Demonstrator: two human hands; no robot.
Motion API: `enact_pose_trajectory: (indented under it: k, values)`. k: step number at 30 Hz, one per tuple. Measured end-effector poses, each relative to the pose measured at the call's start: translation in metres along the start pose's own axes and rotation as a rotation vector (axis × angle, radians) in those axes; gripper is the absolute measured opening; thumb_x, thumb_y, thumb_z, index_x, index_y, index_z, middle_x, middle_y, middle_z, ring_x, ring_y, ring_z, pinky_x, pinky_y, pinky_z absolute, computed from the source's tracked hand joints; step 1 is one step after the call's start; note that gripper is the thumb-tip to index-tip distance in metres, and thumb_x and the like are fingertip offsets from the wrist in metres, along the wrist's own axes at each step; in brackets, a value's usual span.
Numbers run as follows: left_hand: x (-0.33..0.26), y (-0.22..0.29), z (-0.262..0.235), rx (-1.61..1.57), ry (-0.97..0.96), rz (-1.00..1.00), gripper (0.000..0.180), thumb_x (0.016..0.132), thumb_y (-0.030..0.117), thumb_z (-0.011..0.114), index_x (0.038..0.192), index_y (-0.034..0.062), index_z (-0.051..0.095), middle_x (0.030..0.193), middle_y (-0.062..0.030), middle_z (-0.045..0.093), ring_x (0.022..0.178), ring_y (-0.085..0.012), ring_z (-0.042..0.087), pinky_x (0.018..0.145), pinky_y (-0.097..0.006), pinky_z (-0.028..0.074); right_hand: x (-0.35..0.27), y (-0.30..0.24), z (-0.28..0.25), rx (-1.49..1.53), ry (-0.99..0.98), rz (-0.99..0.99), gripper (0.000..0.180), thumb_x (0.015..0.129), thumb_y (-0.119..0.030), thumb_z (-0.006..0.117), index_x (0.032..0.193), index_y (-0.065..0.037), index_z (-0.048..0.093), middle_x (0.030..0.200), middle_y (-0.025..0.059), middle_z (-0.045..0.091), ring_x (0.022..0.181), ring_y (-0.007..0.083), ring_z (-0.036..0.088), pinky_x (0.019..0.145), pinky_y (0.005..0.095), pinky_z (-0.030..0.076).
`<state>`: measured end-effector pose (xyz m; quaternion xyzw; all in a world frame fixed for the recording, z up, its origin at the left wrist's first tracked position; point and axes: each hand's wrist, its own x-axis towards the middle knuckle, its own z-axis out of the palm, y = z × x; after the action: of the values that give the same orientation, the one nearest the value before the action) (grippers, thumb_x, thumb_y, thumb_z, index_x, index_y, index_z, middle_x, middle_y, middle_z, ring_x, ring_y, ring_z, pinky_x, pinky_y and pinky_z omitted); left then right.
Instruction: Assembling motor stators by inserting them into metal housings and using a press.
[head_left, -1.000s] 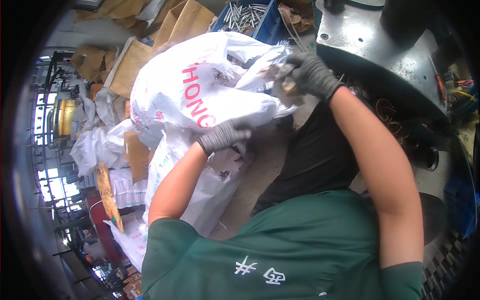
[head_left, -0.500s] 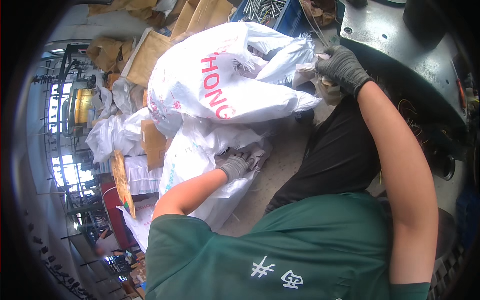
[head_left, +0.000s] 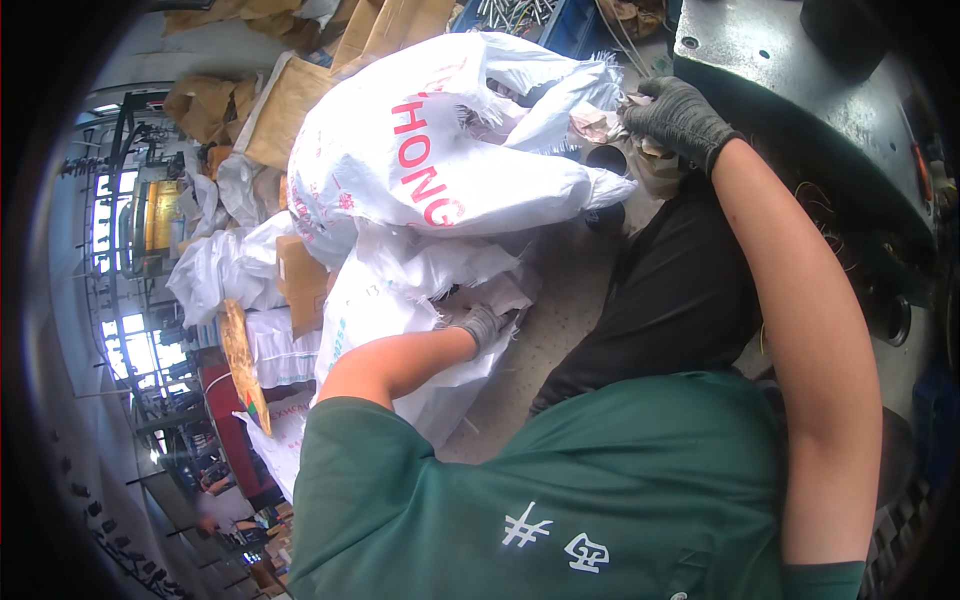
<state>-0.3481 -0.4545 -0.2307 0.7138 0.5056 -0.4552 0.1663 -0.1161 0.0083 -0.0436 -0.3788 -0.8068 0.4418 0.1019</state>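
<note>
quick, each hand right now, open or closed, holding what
Left hand: inside the mouth of the lower white woven sack; grip partly hidden, cannot tell.
Right hand: closed on crumpled pale sheet material.

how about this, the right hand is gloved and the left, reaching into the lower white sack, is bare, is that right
Not bare: the head view shows the left hand in a gray glove. It does reach into the lower white sack, and the right hand is gloved.
</note>
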Motion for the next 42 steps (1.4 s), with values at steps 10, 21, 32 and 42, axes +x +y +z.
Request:
enact_pose_trajectory:
  k: [10, 21, 32, 42]
  values:
    - [0.018, 0.003, 0.043, -0.285, -0.389, -0.120, 0.055, 0.098, 0.024, 0.057, 0.152, 0.0129, 0.049, 0.138, -0.0111, 0.066, 0.099, -0.0303, 0.076, 0.076, -0.053, 0.061, 0.002, 0.010, 0.003, 0.072, -0.025, -0.047, 0.060, 0.082, -0.035, 0.078, 0.129, 0.001, 0.068, 0.110, 0.0216, 0.075, 0.098, 0.0277, 0.074, 0.091, 0.0346, 0.058]
    - [-0.054, -0.040, -0.076, -0.227, 0.002, -0.007, 0.034, 0.099, 0.026, 0.056, 0.129, 0.0132, 0.066, 0.111, -0.0106, 0.072, 0.088, -0.0296, 0.075, 0.076, -0.047, 0.060, 0.002, 0.006, 0.005, 0.040, -0.009, -0.134, 0.048, 0.083, -0.036, 0.072, 0.114, 0.000, 0.075, 0.102, 0.0240, 0.075, 0.094, 0.0353, 0.074, 0.090, 0.0405, 0.057]
    - [-0.054, -0.078, -0.172, -0.364, 0.393, 0.145, 0.031, 0.083, 0.018, 0.070, 0.112, 0.0080, 0.073, 0.096, -0.0197, 0.067, 0.088, -0.0378, 0.071, 0.084, -0.050, 0.057, 0.001, -0.026, 0.010, -0.076, 0.042, -0.193, 0.050, 0.077, -0.036, 0.074, 0.115, -0.004, 0.077, 0.101, 0.0225, 0.076, 0.092, 0.0355, 0.074, 0.088, 0.0404, 0.059]
    - [0.099, -0.024, -0.147, -1.215, 0.031, 0.013, 0.048, 0.070, 0.023, 0.079, 0.115, 0.0060, 0.073, 0.085, -0.0211, 0.070, 0.078, -0.0406, 0.071, 0.077, -0.050, 0.057, -0.009, -0.045, 0.021, -0.050, -0.120, -0.123, 0.052, 0.079, -0.035, 0.070, 0.123, -0.007, 0.074, 0.107, 0.0217, 0.076, 0.096, 0.0338, 0.076, 0.084, 0.0395, 0.063]
